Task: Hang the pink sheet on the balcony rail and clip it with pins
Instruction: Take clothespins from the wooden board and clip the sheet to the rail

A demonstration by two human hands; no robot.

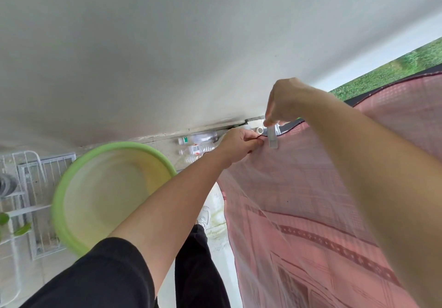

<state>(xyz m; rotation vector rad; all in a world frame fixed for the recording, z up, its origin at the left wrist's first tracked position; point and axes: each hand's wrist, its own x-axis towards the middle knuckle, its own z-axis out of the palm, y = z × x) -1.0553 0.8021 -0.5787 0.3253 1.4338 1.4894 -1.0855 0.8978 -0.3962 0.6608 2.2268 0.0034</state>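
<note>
The pink patterned sheet (323,200) hangs draped over the balcony rail, filling the right half of the view; the rail itself is hidden under it. My left hand (239,145) pinches the sheet's top corner by its dark hem. Just to the right, my right hand (287,103) holds a clear plastic clothes pin (273,139) from above, its jaws down over the sheet's top edge. Whether the pin is fully clamped on the cloth is hard to tell.
A light green plastic basin (107,195) sits on the floor at the left. Plastic bottles (198,143) lie along the base of the white wall (167,56). A white wire rack (26,188) stands at the far left. Grass (406,68) shows beyond the rail.
</note>
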